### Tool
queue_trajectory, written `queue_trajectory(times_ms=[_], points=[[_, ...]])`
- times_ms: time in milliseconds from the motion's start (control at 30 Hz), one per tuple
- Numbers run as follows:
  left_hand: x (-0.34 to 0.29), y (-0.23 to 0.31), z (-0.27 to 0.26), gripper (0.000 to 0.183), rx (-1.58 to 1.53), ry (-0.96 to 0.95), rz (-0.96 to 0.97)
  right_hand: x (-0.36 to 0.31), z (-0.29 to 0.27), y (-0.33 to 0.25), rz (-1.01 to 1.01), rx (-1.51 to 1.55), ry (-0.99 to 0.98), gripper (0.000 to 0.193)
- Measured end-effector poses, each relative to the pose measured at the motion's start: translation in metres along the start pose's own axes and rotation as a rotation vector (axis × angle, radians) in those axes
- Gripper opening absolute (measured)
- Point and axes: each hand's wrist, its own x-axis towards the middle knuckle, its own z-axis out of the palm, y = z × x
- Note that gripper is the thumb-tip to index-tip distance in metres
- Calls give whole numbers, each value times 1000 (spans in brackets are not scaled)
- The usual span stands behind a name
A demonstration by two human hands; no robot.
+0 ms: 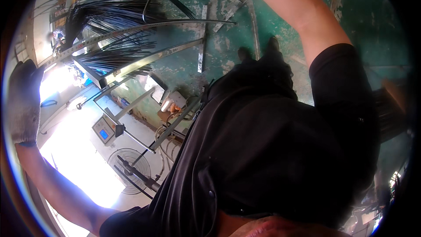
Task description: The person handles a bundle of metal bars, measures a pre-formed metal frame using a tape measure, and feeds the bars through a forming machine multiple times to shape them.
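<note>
at upper left, a measuring tape (107,35) crosses before thin black rods (112,11); the gloved left hand (25,101) is up by its end, i cannot tell its grip; right arm (287,2) reaches past the top.

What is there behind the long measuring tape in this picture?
Behind the measuring tape are many thin dark rods, and green floor near its tip. Whatever the tape itself directly covers cannot be seen.

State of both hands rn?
Left hand: gloved, by the near end of the long curved strip; open or closed can't be told.
Right hand: out of view past the top edge, so can't be told.
</note>
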Motion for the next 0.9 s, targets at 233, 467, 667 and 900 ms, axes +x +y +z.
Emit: queue_trajectory(times_ms=[233, 467, 667, 900], points=[[76, -45, 16, 13, 165, 47, 317, 5, 3, 3, -56, -79, 44, 15], [83, -47, 9, 12, 265, 29, 403, 5, -5, 6, -8, -77, -12, 14], [80, -51, 12, 11, 293, -5, 425, -6, 1, -4, 14, -110, -7, 17], [90, -50, 11, 9, 280, -130, 451, -7, 2, -2, -42, -173, 26, 14]])
